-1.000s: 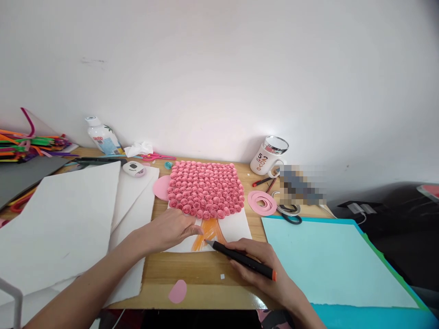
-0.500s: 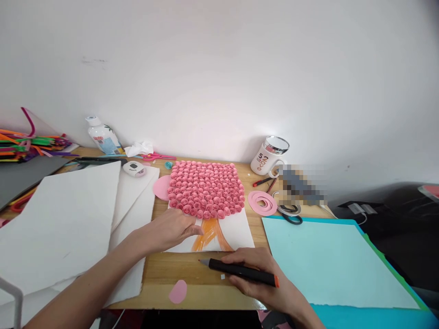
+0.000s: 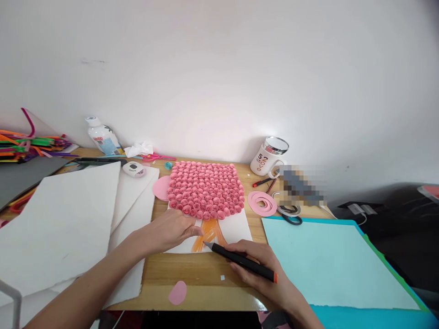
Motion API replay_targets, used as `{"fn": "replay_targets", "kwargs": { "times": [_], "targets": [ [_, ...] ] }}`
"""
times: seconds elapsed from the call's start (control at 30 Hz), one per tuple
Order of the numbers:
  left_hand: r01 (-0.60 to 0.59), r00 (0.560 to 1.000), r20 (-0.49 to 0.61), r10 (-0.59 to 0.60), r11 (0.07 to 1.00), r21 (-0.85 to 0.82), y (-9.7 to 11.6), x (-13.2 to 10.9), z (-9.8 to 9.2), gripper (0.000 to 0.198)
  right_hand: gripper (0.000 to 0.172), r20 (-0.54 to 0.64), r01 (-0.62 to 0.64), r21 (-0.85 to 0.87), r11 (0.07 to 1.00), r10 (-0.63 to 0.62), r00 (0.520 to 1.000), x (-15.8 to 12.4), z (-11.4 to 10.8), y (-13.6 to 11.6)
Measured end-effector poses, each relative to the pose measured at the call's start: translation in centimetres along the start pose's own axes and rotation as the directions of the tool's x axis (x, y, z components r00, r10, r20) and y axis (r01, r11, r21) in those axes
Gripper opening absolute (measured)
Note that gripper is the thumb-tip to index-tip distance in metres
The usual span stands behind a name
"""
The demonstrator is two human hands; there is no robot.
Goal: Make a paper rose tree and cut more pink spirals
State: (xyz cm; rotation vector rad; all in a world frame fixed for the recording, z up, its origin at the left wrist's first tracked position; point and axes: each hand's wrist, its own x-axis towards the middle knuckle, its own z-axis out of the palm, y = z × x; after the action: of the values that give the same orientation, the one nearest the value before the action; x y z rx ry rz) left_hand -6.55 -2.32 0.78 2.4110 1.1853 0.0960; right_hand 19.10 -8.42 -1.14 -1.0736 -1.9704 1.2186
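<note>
Between the thumb and fingers of my right hand (image 3: 255, 262) is a black marker (image 3: 245, 262) with an orange end, its grey tip at the lower part of an orange-coloured trunk (image 3: 209, 230). The trunk is on a white sheet (image 3: 236, 233), below a dense block of pink rolled paper roses (image 3: 207, 189). My left hand (image 3: 176, 228) lies on the sheet's left side, against the lowest roses, thumb stretched out to the right. Its other fingers are partly hidden, and I see nothing held in it.
White paper sheets (image 3: 68, 228) cover the left side. A pale turquoise sheet (image 3: 336, 260) lies at right. Behind are a mug (image 3: 269, 157), black-handled scissors (image 3: 291, 214), a pink paper spiral (image 3: 262, 203) and a white bottle (image 3: 103, 137). A pink paper piece (image 3: 177, 292) lies near the front edge.
My right hand has moved the marker up and slightly right, bringing its tip from over the bare table to the orange trunk. The left hand stays in place.
</note>
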Motion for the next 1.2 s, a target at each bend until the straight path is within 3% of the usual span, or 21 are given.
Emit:
{"fn": "replay_targets", "kwargs": {
  "times": [0.17, 0.33, 0.5, 0.67, 0.8, 0.97, 1.1, 1.2],
  "targets": [
    [-0.003, 1.000, 0.009, 0.003, 1.000, -0.015, 0.01, 0.03, -0.04, 0.052, 0.023, 0.078, 0.009, 0.002, 1.000, -0.009, 0.997, -0.03, 0.09, 0.02],
    [0.019, 0.999, 0.036, -0.019, 1.000, -0.006, 0.21, -0.03, -0.23, 0.052, 0.022, 0.006, -0.016, -0.006, 1.000, 0.016, 1.000, -0.10, 0.00, 0.10],
    [0.029, 0.999, 0.034, -0.029, 0.999, 0.025, 0.33, -0.10, -0.34, 0.054, 0.023, 0.082, 0.016, -0.007, 1.000, -0.015, 0.996, -0.17, -0.07, 0.01],
    [0.014, 1.000, 0.025, -0.014, 1.000, -0.002, 0.40, -0.13, -0.37, 0.055, 0.023, -0.017, -0.019, -0.008, 1.000, 0.019, 1.000, -0.12, -0.07, 0.02],
    [0.017, 1.000, 0.010, -0.017, 1.000, -0.006, 0.40, -0.16, -0.37, 0.055, 0.023, 0.062, -0.016, -0.007, 1.000, 0.016, 0.998, -0.10, -0.12, 0.00],
    [0.024, 0.999, 0.027, -0.023, 0.999, -0.035, 0.34, -0.14, -0.35, 0.054, 0.023, -0.011, -0.048, -0.012, 0.999, 0.048, 0.999, -0.25, -0.17, 0.15],
    [0.026, 1.000, 0.018, -0.026, 0.999, -0.021, 0.40, -0.15, -0.41, 0.054, 0.022, 0.069, -0.012, 0.004, 1.000, 0.012, 0.998, -0.30, -0.25, 0.09],
    [0.029, 0.999, 0.031, -0.028, 0.999, -0.041, 0.47, -0.17, -0.45, 0.053, 0.021, 0.017, -0.004, -0.001, 1.000, 0.004, 1.000, -0.34, -0.31, 0.03]
  ]
}}
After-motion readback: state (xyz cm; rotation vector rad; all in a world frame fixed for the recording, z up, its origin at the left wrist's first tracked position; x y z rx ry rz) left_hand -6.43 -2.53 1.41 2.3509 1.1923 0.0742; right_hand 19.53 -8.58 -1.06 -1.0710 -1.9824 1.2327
